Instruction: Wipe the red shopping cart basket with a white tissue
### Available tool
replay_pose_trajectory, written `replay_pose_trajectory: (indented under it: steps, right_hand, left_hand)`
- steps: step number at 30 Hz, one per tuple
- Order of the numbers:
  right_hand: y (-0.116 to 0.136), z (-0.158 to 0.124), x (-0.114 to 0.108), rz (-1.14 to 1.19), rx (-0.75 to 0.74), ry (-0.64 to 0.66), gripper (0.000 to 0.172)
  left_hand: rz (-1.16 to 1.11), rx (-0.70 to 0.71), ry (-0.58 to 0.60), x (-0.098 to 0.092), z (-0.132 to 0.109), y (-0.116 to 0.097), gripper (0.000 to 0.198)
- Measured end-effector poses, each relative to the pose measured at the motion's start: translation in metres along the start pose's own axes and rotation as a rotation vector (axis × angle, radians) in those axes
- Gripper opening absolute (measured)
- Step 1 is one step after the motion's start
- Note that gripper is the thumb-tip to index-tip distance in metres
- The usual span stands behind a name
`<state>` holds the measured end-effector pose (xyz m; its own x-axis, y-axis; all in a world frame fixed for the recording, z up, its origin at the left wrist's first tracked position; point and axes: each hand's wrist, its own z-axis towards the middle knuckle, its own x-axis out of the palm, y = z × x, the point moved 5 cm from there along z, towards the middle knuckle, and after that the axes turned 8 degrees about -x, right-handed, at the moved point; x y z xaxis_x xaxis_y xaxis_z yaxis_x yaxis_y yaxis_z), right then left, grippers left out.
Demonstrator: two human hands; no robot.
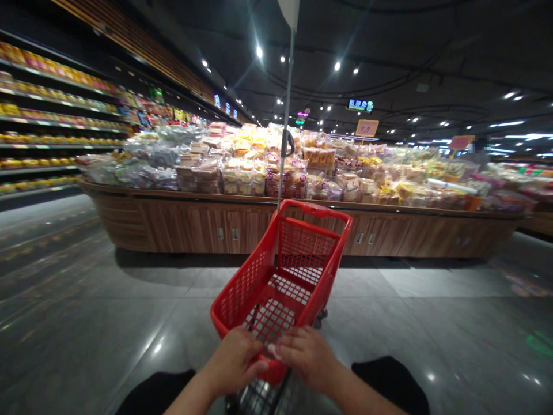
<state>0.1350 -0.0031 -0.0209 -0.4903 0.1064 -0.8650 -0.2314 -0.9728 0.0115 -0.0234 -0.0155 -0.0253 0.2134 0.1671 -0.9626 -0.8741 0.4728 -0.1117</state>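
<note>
My left hand point(231, 362) and my right hand point(306, 357) both curl over the near rim of a red plastic shopping cart point(302, 251), side by side with a small gap between them. The cart's mesh basket holds nothing I can see. A thin grey pole point(286, 115) with a pale flag at its top rises from the cart's far end. The cart's lower wire tray and wheels are mostly hidden below my hands.
Ahead stands a long wooden display counter point(242, 227) piled with bagged baked goods point(242, 178), topped by a yellow price sign point(367, 128). Lit shelves of packaged food point(52, 115) line the left. A distant person point(479, 147) stands at the right. Grey tile floor point(108, 323) surrounds the cart.
</note>
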Motion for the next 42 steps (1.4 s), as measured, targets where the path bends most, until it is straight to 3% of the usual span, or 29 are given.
replay_pose_trajectory:
  steps: [4,7,9,12,16,20,24,28,31,34,36,38,42]
  right_hand:
    - [-0.059,-0.009,-0.027,-0.125,0.063,-0.073,0.026]
    - [-0.080,-0.010,-0.043,-0.117,0.124,-0.177,0.029]
    - [-0.071,-0.008,-0.043,-0.054,0.132,-0.190,0.030]
    - [-0.038,-0.005,-0.030,0.092,0.079,-0.121,0.035]
    - [-0.016,0.003,-0.018,0.193,0.037,-0.048,0.037]
    - [-0.027,0.014,-0.014,0.083,0.054,0.079,0.037]
    - [-0.027,0.022,-0.008,0.043,-0.022,0.160,0.028]
    - [-0.033,0.020,-0.004,0.013,-0.109,0.171,0.021]
    - [-0.060,0.013,-0.013,0.000,-0.156,0.187,0.025]
    - [-0.097,0.006,-0.029,-0.051,-0.088,0.173,0.026]
    - [-0.106,0.004,-0.034,-0.063,-0.050,0.159,0.026]
    - [-0.096,0.006,-0.028,-0.041,-0.054,0.148,0.027]
    - [-0.048,0.014,-0.002,-0.007,-0.070,0.101,0.033]
  left_hand:
    - [-0.019,-0.011,-0.017,0.000,-0.001,0.006,0.049]
    - [-0.034,-0.018,-0.026,0.000,-0.001,0.011,0.050]
    - [-0.050,-0.031,-0.033,-0.002,-0.001,0.012,0.048]
    - [-0.085,-0.089,-0.065,-0.008,-0.001,0.008,0.043]
    - [-0.140,-0.186,-0.135,-0.009,-0.001,-0.015,0.028]
    - [-0.146,-0.245,-0.155,0.007,0.001,-0.032,0.023]
    - [-0.091,-0.292,-0.143,0.016,0.007,-0.029,0.011]
    - [-0.046,-0.241,-0.167,0.014,0.007,-0.026,0.011]
    - [-0.027,-0.222,-0.168,0.013,0.005,-0.024,0.011]
    - [-0.028,-0.213,-0.163,0.010,0.003,-0.023,0.016]
    - [-0.038,-0.211,-0.167,0.007,0.003,-0.022,0.018]
    - [-0.046,-0.212,-0.167,0.004,0.003,-0.022,0.018]
    - [-0.076,-0.209,-0.167,0.001,0.002,-0.019,0.016]
